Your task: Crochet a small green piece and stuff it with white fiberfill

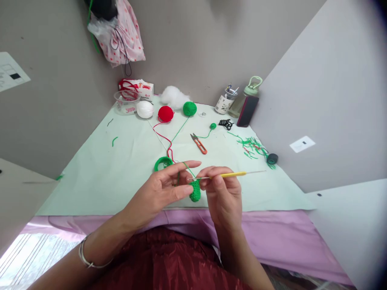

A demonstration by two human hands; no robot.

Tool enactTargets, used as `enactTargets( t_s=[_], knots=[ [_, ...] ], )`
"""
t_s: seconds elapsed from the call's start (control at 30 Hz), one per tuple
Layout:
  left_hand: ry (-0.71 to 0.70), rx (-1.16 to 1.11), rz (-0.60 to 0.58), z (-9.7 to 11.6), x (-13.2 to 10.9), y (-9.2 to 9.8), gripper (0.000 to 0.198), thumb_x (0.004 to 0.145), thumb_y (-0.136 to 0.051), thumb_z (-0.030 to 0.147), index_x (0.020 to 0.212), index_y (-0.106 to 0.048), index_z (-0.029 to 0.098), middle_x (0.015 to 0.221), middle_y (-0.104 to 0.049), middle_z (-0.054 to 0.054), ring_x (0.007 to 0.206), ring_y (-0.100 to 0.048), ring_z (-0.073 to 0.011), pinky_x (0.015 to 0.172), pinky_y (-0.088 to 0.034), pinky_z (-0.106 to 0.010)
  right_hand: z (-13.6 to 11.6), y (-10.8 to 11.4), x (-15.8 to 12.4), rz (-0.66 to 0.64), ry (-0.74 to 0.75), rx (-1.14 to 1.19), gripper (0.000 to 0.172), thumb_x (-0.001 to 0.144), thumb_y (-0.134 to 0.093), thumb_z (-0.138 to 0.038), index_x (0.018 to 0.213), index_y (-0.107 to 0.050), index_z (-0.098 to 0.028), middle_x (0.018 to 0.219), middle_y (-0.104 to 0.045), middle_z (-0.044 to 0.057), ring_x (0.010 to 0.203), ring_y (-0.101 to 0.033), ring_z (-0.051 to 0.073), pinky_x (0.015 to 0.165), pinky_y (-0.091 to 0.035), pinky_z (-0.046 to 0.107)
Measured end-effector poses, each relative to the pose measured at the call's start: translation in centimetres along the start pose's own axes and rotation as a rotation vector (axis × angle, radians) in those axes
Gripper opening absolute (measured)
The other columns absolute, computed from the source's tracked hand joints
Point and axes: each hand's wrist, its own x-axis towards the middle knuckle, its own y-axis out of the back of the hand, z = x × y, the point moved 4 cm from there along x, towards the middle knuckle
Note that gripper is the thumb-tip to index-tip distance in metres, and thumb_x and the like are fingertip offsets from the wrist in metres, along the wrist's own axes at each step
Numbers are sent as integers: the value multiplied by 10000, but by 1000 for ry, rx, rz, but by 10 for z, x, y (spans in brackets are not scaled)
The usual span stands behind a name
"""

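A small green crochet piece (195, 191) hangs between my hands above the table's front edge. My left hand (165, 186) pinches its left side with the thumb, while the raised index finger carries a strand of green yarn (190, 169). In my right hand (223, 193) is a crochet hook (234, 175) with a yellow handle, held level between thumb and fingers. Its metal tip points left, at the top of the crochet piece. Just beyond my left hand lies a green ring-shaped piece (163, 162), partly covered by the fingers.
Balls of white (145, 109), red (165, 114) and green yarn (190, 108) sit at the back near white stuffing (173, 96). Orange thread snips (198, 143) lie mid-table. Yarn scraps (252, 146), a phone (248, 110) and a bottle (238, 104) are on the right.
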Motion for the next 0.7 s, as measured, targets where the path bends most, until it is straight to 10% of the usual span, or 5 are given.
enactTargets(
  t_s=[0.7],
  knots=[
    [-90,290,109,8,-4,1,425,872,-736,209,1292,-729,273,957,-605,-2,966,-609,-162,1034,-491,-354,-25,4,-10,-268,314,-409,178,1069,-557,-218,1101,-730,-247,979,-803,58,865,-722,190,740,-584,343]
  ],
)
